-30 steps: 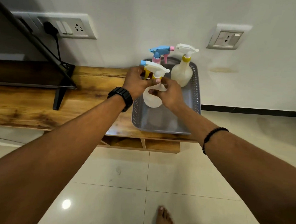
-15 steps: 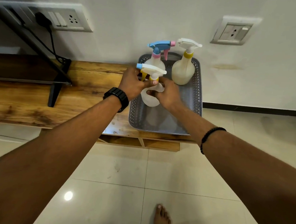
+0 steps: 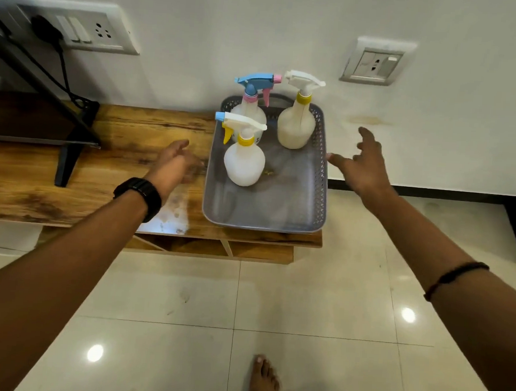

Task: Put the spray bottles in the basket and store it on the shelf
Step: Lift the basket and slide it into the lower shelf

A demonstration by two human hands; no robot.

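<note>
A grey perforated basket sits on the right end of a wooden table. Three spray bottles stand upright inside it: one with a white head and yellow trigger at the front left, one with a blue and pink head behind it, and a cream one with a white head at the back right. My left hand hovers open just left of the basket. On the basket's right side, my right hand is open with fingers spread, its thumb near the rim.
A black stand leg and a dark panel occupy the table's left part. A wall socket with a plugged cable is above it, another socket at the right. Shelf openings show under the tabletop. My bare foot is on the tiled floor.
Both hands let go of the front spray bottle, which now stands in the basket. The hands moved apart to either side of the basket.
</note>
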